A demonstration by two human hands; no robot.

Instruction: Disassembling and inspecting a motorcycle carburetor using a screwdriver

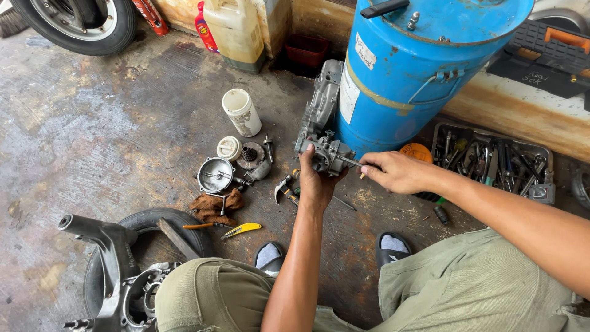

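**Carburettor held up in front of the blue drum**

The left hand [316, 184] grasps a grey metal carburettor [326, 157] from below, fingers wrapped around its body, holding it above the concrete floor [92, 123] just in front of a tall blue drum [418, 67]. The right hand [396, 172] is clenched around the handle of a thin screwdriver [350, 162], whose shaft runs leftward and meets the side of the carburettor. Both forearms reach out from a person crouching in olive trousers, with two sandalled feet showing between the knees.

Behind the carburettor a grey metal casing [322, 98] leans upright against the drum. To the left of the hands, on the floor, lie a white plastic cup [241, 112] on its side, a small white cap [228, 148], a dark toothed disc [250, 155] and a round metal bowl-shaped cover [215, 174]. A brown rag [210, 208] lies just below the cover, and a tool with a yellow handle [241, 229] lies near the rag. A small hammer [284, 184] rests just left of the left wrist.

To the right of the drum, a shallow tray [544, 161] holds a jumble of tools. At the lower left, a dark metal part [110, 258] rests on a tyre [147, 224]. Another wheel [80, 21] shows at the upper left, near a large pale jug [236, 31].
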